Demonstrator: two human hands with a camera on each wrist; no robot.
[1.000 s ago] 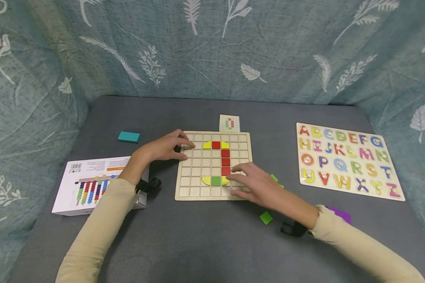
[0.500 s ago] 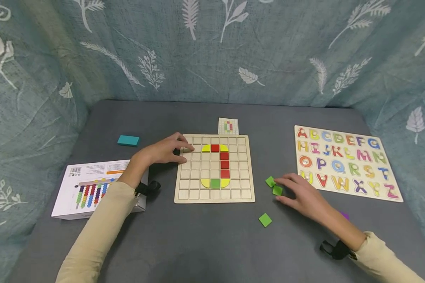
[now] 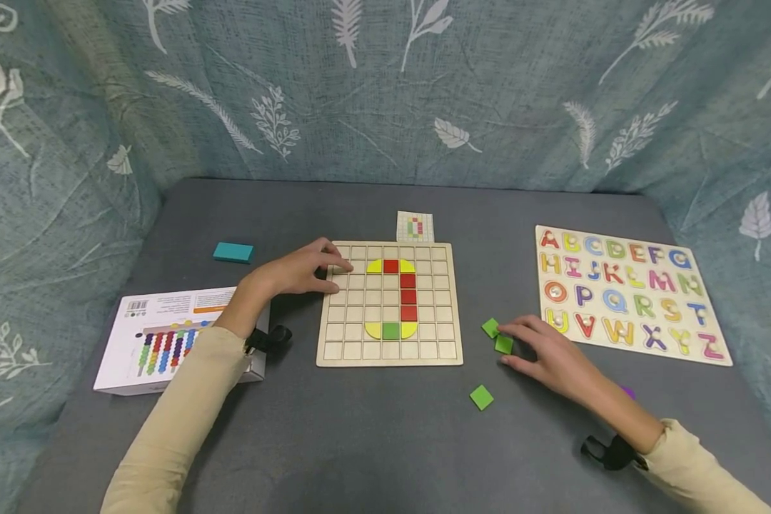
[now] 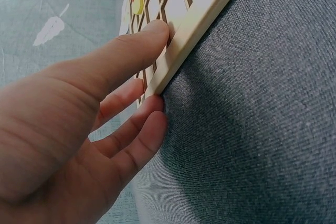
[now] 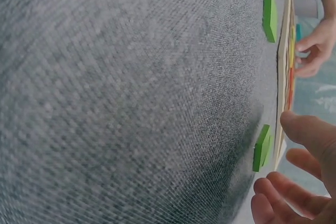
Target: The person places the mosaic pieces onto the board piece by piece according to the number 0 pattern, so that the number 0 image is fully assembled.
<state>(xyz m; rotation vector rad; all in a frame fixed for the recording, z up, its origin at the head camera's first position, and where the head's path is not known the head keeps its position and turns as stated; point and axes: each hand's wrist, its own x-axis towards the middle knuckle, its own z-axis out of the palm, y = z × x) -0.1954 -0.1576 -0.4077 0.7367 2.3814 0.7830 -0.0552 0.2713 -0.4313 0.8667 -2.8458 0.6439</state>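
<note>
A wooden grid board (image 3: pixel 347 350) lies flat at the middle of the table. In its cells are red squares (image 3: pixel 408 296), yellow rounded corner pieces (image 3: pixel 374 330) and a green square (image 3: pixel 390 330). My left hand (image 3: pixel 295 271) rests at the board's left edge; in the left wrist view its thumb (image 4: pixel 131 51) lies on the rim, with other fingers by the side. Beside two loose green squares (image 3: pixel 504 344) is my right hand (image 3: pixel 549 357), its thumb and fingers spread apart. Another green square (image 3: pixel 481 397) lies nearer the front.
A small pattern card (image 3: pixel 415 225) lies behind the board. On the right is an alphabet board (image 3: pixel 636 296). A white box (image 3: pixel 173 335) and a teal block (image 3: pixel 233 252) are on the left. A purple piece (image 3: pixel 627 392) is mostly hidden under my right forearm.
My right hand has left the board's lower right part and moved right to the loose green squares, where it has stayed over the last half second. My left hand has stayed put.
</note>
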